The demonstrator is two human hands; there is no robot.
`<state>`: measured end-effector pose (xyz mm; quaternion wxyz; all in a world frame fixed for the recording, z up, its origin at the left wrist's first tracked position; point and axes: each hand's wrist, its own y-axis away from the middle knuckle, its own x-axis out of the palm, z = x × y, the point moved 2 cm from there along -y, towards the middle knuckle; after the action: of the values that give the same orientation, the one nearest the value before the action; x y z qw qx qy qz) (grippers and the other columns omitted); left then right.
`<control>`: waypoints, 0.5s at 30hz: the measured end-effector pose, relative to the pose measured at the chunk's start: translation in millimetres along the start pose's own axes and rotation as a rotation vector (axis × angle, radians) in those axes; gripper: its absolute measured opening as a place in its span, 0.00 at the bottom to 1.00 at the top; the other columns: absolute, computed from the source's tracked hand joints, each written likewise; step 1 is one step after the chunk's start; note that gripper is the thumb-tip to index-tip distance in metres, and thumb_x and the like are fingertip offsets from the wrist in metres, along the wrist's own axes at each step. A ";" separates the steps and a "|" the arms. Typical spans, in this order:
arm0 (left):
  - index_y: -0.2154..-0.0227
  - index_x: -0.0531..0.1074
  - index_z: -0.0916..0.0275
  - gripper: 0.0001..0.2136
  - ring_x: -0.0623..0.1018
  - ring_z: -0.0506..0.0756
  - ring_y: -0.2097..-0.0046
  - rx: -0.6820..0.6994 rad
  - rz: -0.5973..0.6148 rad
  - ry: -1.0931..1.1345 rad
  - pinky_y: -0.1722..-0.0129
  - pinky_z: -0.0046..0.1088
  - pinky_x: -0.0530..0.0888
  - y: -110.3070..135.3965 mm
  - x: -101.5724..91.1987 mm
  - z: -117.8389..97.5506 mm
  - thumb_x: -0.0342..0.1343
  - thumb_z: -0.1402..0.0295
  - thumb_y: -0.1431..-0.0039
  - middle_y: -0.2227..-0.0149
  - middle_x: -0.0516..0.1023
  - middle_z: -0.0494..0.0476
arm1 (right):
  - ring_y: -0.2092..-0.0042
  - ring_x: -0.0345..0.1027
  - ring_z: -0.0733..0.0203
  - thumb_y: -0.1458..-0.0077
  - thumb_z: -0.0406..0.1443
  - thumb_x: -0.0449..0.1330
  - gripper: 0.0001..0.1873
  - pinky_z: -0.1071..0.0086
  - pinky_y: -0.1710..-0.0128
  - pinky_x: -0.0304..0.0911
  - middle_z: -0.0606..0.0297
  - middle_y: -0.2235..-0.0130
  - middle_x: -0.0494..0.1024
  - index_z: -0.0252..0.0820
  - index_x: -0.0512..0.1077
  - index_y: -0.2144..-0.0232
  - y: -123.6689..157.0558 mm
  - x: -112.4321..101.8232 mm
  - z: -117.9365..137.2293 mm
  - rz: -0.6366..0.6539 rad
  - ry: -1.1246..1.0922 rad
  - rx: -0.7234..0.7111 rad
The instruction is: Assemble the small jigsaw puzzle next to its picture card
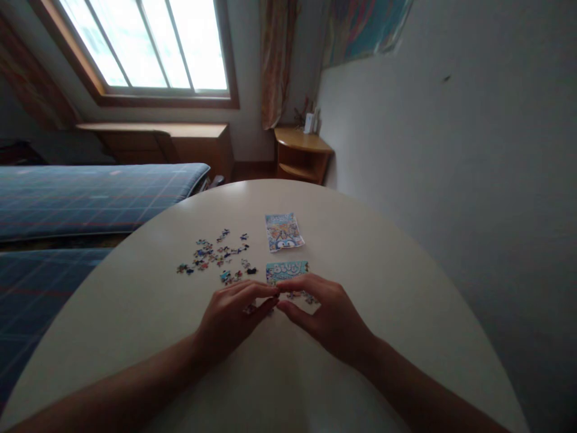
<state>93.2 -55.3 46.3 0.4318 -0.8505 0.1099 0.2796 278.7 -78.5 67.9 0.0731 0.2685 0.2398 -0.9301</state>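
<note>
On a round white table (360, 361) lies a partly joined jigsaw (286, 270) with a blue title strip at its top. My left hand (232, 319) and my right hand (322, 316) meet just below it, fingertips touching over small puzzle pieces. Both hands are curled in a pinch; what each pinches is too small to name. A scatter of loose pieces (214, 255) lies to the left of the jigsaw. A small printed picture card (283, 231) lies flat farther back.
A bed with a blue plaid cover (90, 192) stands left of the table. A grey wall (451, 150) runs close along the right. A wooden corner shelf (301, 153) and a wooden cabinet under the window (148, 48) are at the back.
</note>
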 end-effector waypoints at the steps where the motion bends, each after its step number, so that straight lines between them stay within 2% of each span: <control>1: 0.62 0.75 0.60 0.03 0.82 0.51 0.65 0.004 0.001 -0.009 0.63 0.25 0.78 -0.1 0.2 -0.1 0.60 0.72 0.39 0.66 0.83 0.54 | 0.57 0.77 0.61 0.45 0.34 0.66 0.11 0.67 0.54 0.71 0.66 0.59 0.83 0.45 0.77 0.58 -0.3 -0.5 -0.6 0.005 -0.015 0.004; 10: 0.61 0.77 0.60 0.05 0.83 0.52 0.65 -0.026 0.037 0.036 0.64 0.24 0.79 1.3 3.4 1.0 0.58 0.72 0.38 0.65 0.84 0.54 | 0.58 0.77 0.60 0.43 0.32 0.64 0.09 0.66 0.54 0.71 0.64 0.60 0.83 0.46 0.78 0.59 -2.5 -1.1 -8.1 -0.008 -0.039 0.012; 15: 0.66 0.77 0.60 0.04 0.81 0.51 0.73 -0.207 0.059 0.037 0.72 0.22 0.76 0.9 1.2 -1.0 0.57 0.70 0.38 0.71 0.83 0.51 | 0.61 0.77 0.61 0.41 0.34 0.63 0.06 0.67 0.58 0.71 0.64 0.63 0.83 0.46 0.79 0.61 -2.4 0.8 -7.1 -0.018 0.019 -0.007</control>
<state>94.1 -56.5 45.5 0.3312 -0.8919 0.1136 0.2861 280.7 -73.0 63.2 0.0634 0.2749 0.2463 -0.9272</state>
